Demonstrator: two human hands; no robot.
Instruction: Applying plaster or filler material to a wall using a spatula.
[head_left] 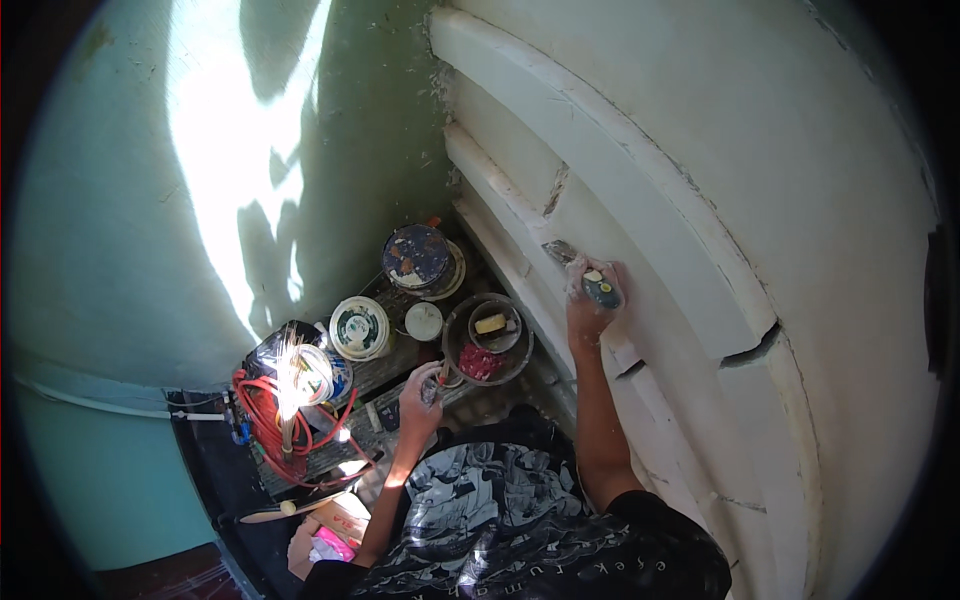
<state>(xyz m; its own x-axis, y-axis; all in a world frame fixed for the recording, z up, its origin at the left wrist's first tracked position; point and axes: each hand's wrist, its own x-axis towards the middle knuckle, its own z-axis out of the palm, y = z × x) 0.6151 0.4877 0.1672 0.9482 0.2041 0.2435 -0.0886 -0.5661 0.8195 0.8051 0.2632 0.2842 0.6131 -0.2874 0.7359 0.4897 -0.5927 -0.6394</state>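
Note:
My right hand (593, 295) grips a putty knife (602, 288) by its dark green and yellow handle. Its blade reaches up and left, to the pale surface of a recess between the white mouldings (590, 170) on the wall. White residue coats the fingers. Lower and to the left, my left hand (418, 405) is closed around a dark-handled tool (430, 391) whose kind is hard to make out. Just beyond it sits a round dark tub (524, 370) holding a smaller bowl with a yellow sponge (490, 324) and a crumpled red cloth (481, 361).
A lidded white bucket (360, 329), a small pale tub (424, 321) and a stained dark-topped bucket (417, 256) stand on wooden planks. Red hose (262, 415) lies coiled at the left, by an open cardboard box (345, 515). Cracks and gaps (752, 348) break the mouldings.

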